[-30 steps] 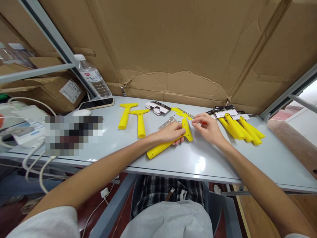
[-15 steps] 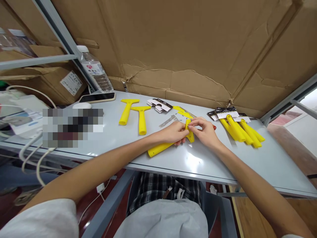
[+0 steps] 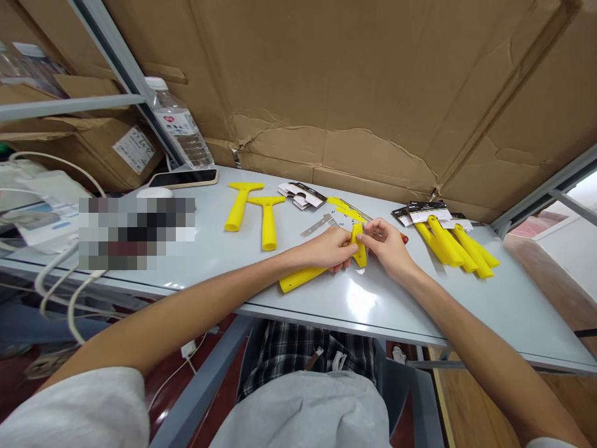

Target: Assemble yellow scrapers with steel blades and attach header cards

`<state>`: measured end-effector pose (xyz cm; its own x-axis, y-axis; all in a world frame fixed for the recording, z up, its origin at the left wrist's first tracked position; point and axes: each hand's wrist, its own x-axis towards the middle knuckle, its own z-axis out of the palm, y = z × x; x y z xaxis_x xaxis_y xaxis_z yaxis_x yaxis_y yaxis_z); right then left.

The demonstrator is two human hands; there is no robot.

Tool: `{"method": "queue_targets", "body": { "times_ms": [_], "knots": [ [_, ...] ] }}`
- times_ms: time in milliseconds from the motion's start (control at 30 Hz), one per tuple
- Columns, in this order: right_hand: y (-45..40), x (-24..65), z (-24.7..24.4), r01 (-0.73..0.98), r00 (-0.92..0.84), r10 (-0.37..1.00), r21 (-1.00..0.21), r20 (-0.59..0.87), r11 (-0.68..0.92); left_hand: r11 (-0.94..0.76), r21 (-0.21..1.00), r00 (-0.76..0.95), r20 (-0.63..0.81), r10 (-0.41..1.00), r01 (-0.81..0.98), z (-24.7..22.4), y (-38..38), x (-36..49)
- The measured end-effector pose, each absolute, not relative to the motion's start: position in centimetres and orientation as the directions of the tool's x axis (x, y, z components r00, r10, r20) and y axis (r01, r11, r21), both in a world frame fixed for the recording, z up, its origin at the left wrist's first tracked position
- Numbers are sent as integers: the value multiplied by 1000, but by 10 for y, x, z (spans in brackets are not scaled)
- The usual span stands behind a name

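My left hand (image 3: 332,250) is wrapped round a yellow T-shaped scraper (image 3: 302,280), close to its head, with the handle end sticking out to the lower left. At the scraper's head my right hand (image 3: 386,246) has its thumb and fingertips pinched together; whatever is between them is too small or hidden to make out. Just behind the hands lie a flat metal blade (image 3: 319,225) with holes, several tiny dark screws (image 3: 342,223) and yellow plastic pieces (image 3: 345,208). A red-tipped tool (image 3: 404,238) shows partly behind my right hand.
Two yellow scraper handles (image 3: 268,224) lie left of centre. Black-and-white cards (image 3: 302,195) sit at the back; several carded yellow scrapers (image 3: 454,246) lie on the right. A phone (image 3: 184,178), a water bottle (image 3: 181,127) and white cables (image 3: 51,280) are at left. Cardboard (image 3: 336,81) walls the table's back.
Both hands stay at the scraper's head. My right fingertips have shifted slightly on it, and the whole view has moved a little.
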<state>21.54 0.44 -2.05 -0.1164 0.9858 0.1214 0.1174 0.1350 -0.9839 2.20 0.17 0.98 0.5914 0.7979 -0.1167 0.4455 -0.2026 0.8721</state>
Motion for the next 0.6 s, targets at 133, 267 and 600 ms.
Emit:
{"method": "queue_targets", "body": {
  "times_ms": [133, 267, 600],
  "knots": [
    [4, 215, -19, 99, -123, 987, -988, 104, 117, -213, 865, 595, -118, 795, 455, 11, 1, 22],
    [4, 215, -19, 63, -131, 988, -994, 82, 91, -221, 859, 598, -117, 793, 461, 11, 1, 21],
    [-4, 217, -15, 372, -245, 905, -828, 349, 420, -212, 863, 597, -123, 793, 459, 6, 4, 19]
  ]
}}
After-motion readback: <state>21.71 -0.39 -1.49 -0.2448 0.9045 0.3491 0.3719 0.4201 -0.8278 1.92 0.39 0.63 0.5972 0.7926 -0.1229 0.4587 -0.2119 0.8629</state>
